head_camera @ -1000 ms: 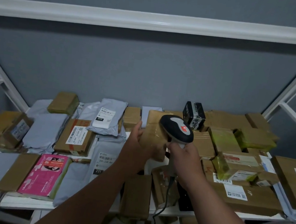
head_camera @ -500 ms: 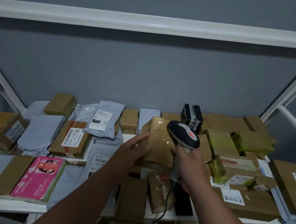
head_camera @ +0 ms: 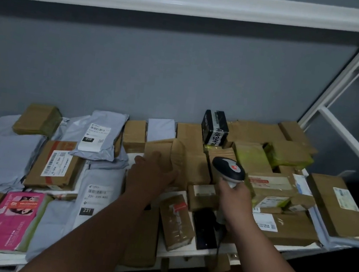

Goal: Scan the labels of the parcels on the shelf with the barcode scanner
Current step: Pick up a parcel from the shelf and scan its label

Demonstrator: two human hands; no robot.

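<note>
Half a second on, the left hand has set the taped brown parcel down among the others, fingers flat against it; the right hand still grips the scanner just right of it. Parcels crowd the white shelf before a grey wall.

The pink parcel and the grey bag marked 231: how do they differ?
The pink parcel is bright, printed with pictures, and shows no barcode label; the grey bag marked 231 is plain and carries a white barcode label. The pink parcel lies further left. Both lie flat near the shelf's front edge, untouched by either hand.
</note>
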